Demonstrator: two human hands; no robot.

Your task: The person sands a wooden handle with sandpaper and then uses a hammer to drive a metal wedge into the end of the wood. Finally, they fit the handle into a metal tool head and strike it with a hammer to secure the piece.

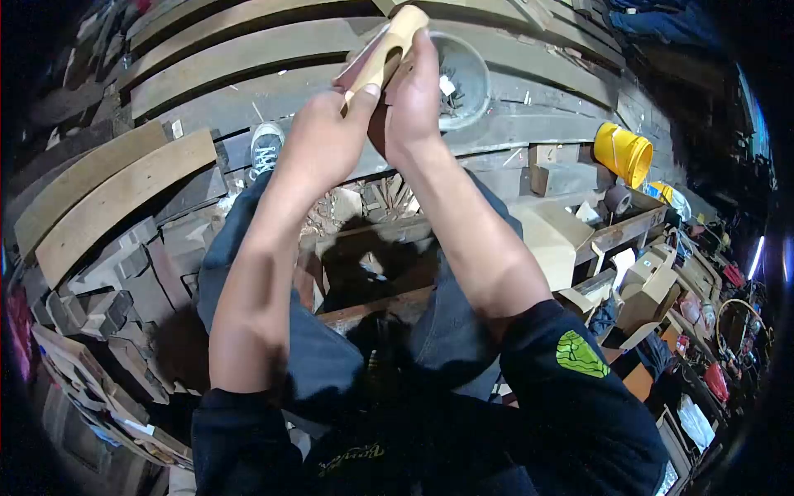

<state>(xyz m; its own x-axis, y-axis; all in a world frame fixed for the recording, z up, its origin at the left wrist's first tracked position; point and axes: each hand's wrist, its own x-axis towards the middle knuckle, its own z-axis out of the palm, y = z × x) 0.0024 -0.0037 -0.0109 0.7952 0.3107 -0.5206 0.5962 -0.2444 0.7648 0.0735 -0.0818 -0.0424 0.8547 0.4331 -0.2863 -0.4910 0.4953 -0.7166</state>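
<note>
Held out in front of me is a pale, smooth wooden piece (403, 29) with a rounded end and a dark hollow in its side. My left hand (335, 136) is closed round its lower end, thumb lying along the wood. The fingers of my right hand (416, 103) wrap the far side, near the hollow. A reddish-brown sheet-like edge (351, 76) shows behind the wood, partly hidden by my hands. Just past my right hand stands a grey bucket (475, 83) with small dark pieces in it.
Long wooden boards (248, 83) lie across the floor ahead. Curved planks (124, 207) and wood blocks are piled at the left. To the right are a yellow bucket (622, 155), a cardboard box (546, 240) and clutter. My shoe (266, 149) rests near the boards; wood scraps (347, 207) lie between my legs.
</note>
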